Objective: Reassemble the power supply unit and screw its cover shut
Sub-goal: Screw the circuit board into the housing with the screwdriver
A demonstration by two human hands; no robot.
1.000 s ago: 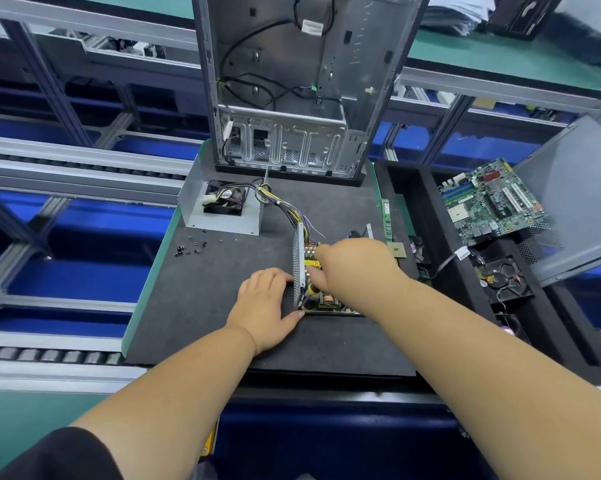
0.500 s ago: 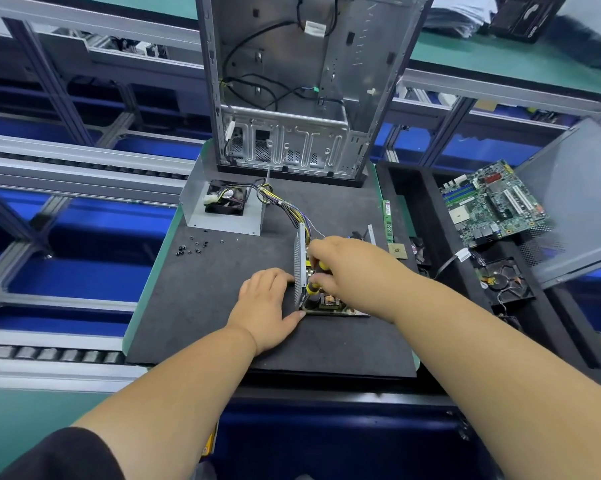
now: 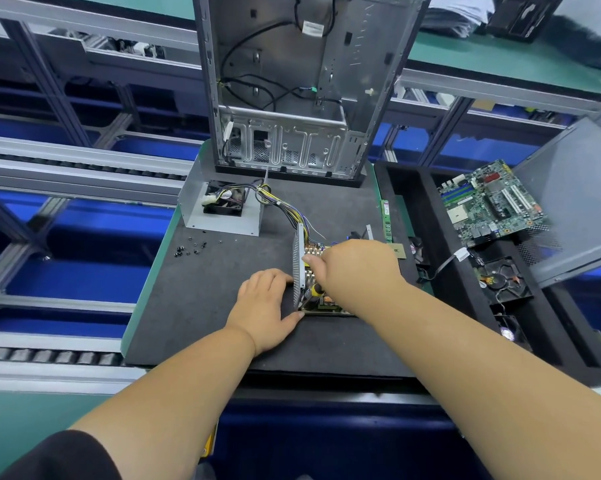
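On the dark grey foam mat (image 3: 222, 306) lies the open power supply unit, a green circuit board crowded with components (image 3: 326, 304), with its perforated grey metal side wall (image 3: 298, 265) standing upright along the left edge. The left hand (image 3: 262, 306) rests flat on the mat against that wall, fingers relaxed and lightly bent against the metal, thumb stretched along the board's near corner. The right hand (image 3: 356, 270) reaches over the board, its fingers curled round a yellow-and-black handled screwdriver (image 3: 315, 290) whose handle peeks out beneath the palm, angled down toward the board's left edge; the tip is hidden.

A bundle of yellow, black and purple wires (image 3: 285, 206) runs from the board to the bent grey sheet-metal cover (image 3: 222, 223), which sits well apart at the mat's far left with a black fan (image 3: 224, 202) in it. A scatter of small black screws (image 3: 191, 247) lies near the cover. An empty silver computer case (image 3: 292, 81) stands upright at the mat's far end. To the right, a black foam tray (image 3: 430, 237) holds a green motherboard (image 3: 493, 202).
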